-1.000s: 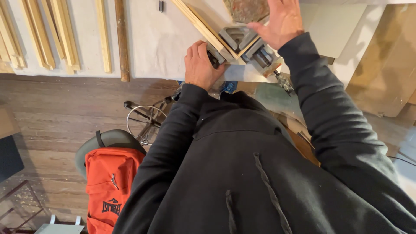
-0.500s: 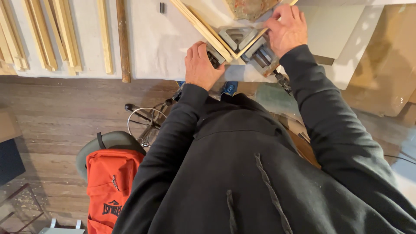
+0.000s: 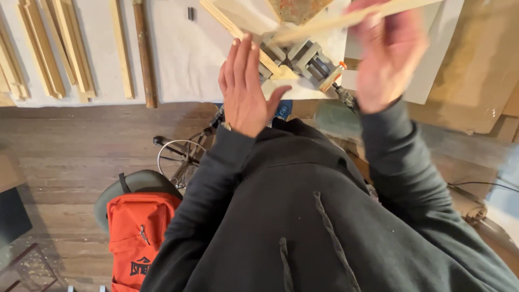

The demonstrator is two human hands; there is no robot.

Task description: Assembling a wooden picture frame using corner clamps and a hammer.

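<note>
A: Left hand point(image 3: 246, 86)?

B: Open, flat, fingers together and pointing to the far side, grip empty. It hovers over the near edge of the white-covered bench point(image 3: 178, 59), just left of the grey metal corner clamp point(image 3: 300, 57).

A: Right hand point(image 3: 389, 59)?

B: Blurred. It's raised at the right, against a long pale wooden strip point(image 3: 346, 20) that runs from the hand leftwards over the clamp. Whether the grip is closed on the strip, I can't tell.

A: The clamp?

B: On the bench between the two hands, with a second pale wooden strip point(image 3: 238, 31) running out of it to the far left.

A: Anything else?

B: A row of loose pale wooden slats point(image 3: 54, 48) on the bench at far left, a dark brown wooden rod point(image 3: 145, 54) beside them. An orange backpack point(image 3: 139, 238) on the wooden floor point(image 3: 59, 146), near left.
</note>
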